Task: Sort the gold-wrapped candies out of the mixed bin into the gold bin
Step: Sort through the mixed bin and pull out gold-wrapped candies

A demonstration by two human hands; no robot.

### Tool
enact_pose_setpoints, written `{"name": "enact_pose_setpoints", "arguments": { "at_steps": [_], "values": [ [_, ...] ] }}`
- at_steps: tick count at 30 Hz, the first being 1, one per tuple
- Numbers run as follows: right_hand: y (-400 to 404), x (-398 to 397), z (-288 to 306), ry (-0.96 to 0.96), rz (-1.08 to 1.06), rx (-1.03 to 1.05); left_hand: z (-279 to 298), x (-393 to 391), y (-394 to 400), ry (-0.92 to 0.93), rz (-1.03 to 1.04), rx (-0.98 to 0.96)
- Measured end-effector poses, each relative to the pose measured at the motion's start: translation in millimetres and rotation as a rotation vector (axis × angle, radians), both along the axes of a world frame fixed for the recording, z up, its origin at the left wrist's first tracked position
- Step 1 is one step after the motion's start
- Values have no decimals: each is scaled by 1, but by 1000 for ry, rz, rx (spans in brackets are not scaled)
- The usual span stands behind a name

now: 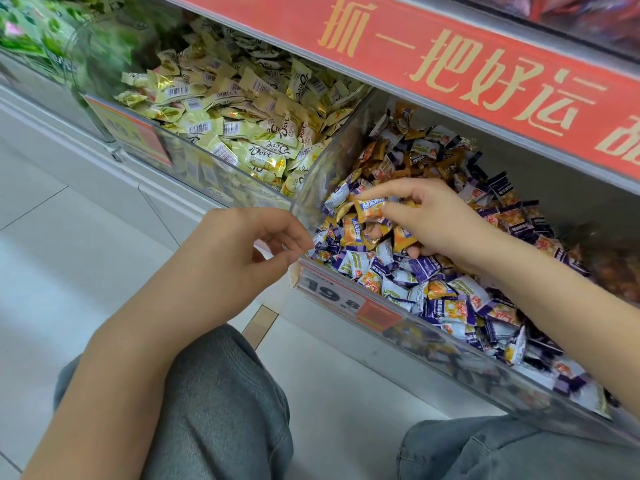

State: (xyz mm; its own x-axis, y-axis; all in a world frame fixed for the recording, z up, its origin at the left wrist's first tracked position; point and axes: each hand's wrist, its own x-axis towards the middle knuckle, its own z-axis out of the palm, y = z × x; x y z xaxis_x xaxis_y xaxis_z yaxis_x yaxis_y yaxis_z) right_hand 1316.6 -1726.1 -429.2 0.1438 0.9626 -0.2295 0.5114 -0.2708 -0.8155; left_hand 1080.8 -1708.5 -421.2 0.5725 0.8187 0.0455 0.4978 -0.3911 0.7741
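My right hand (pixel 433 216) reaches into the mixed bin (pixel 349 299) and pinches an orange-gold wrapped candy (pixel 371 208) between thumb and fingers, just above the heap of purple, white and orange candies. Its lower fingers are buried in the heap. My left hand (pixel 249 244) hovers at the mixed bin's front left corner, fingers loosely curled, thumb and fingertips close together, holding nothing I can see. To the left, behind a clear divider (pixel 332 157), sits the gold bin (pixel 194 157), full of pale gold wrapped candies.
A red banner (pixel 485 77) with gold characters overhangs both bins. A price tag (pixel 332 296) reading 19.8 sits on the mixed bin's front. A bin of green-wrapped sweets (pixel 41 32) lies far left. My grey-trousered knees (pixel 221 403) are below, over a white tiled floor.
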Motion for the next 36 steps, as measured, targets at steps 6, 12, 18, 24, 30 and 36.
{"name": "enact_pose_setpoints", "arguments": {
  "at_steps": [6, 12, 18, 24, 30, 36],
  "values": [
    [11, 5, -2, 574, -300, -251, -1, 0, 1, -3, -7, 7],
    [10, 10, 5, 791, -252, -369, 0, 0, 0, -18, -10, -2],
    [10, 5, 4, 185, 58, -127, 0, 1, 0, -15, -9, -6],
    [16, -14, -1, -801, 511, -97, 1, 1, 0, -11, -15, -6],
    [19, -16, 1, -1066, 532, -155, 1, 1, 0, -5, -22, -3],
    [13, 4, 0, -879, 449, 13, 1, 1, 1, -4, -34, -8]
  ]
}}
